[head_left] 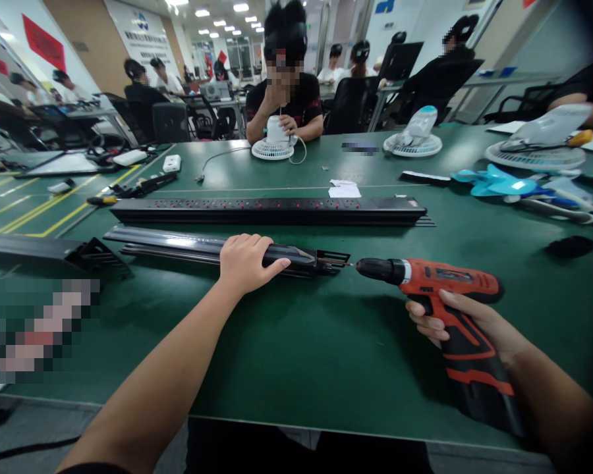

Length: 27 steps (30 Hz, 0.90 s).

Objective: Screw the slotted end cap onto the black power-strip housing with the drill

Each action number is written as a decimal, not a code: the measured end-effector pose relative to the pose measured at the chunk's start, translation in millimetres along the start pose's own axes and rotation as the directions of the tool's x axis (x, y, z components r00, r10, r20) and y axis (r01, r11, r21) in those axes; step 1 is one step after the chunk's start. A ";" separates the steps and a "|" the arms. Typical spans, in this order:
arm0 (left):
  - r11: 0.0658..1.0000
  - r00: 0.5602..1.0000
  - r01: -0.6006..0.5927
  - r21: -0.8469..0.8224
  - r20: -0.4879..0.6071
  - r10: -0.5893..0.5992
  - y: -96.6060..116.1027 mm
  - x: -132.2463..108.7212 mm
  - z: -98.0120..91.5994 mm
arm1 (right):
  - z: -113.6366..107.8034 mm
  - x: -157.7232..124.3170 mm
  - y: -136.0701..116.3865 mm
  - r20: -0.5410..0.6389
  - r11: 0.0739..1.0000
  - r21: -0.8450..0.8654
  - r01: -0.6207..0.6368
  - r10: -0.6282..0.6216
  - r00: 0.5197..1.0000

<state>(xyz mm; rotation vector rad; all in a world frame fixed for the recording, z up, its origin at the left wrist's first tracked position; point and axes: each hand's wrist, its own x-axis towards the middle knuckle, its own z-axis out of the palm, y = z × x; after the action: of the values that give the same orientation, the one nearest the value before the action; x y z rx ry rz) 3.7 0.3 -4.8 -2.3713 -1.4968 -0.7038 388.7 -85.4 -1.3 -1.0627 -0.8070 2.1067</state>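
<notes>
My left hand [246,264] lies wrapped over a long black profile bar [178,242], its fingers over the far side and the thumb along the near side. Thin rods or plates stick out of the bar's right end. In my right hand [467,322] is a red and black cordless drill [449,278], gripped by its handle. The drill points left, and its bit is close to the bar's right end; whether they touch I cannot tell. Behind the bar lies a long black power strip [271,210] with a row of red dots along its top.
Another black bar [29,253] lies at the left. A screwdriver [101,200] rests behind it. White fan parts [412,141] and blue fan blades [499,183] are at the back right. Across the green table [326,355] a person [284,85] handles a white fan base [273,141].
</notes>
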 end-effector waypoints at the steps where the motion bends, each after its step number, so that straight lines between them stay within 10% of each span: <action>1: 1.000 1.000 0.000 0.000 -0.002 0.000 0.0 -0.1 0.1 | 0.2 0.0 -0.2 0.006 1.000 0.002 -0.004 0.004 1.000; 27: 1.000 0.999 -0.019 0.003 -0.031 0.019 -0.9 -0.6 2.1 | 2.2 0.8 -2.2 0.012 0.999 0.029 -0.039 0.038 0.999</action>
<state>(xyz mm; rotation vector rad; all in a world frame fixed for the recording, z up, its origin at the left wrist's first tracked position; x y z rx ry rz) 3.2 1.2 -6.9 -2.3588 -1.4594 -0.7305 387.0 -84.0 1.1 -1.0594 -0.7648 2.1522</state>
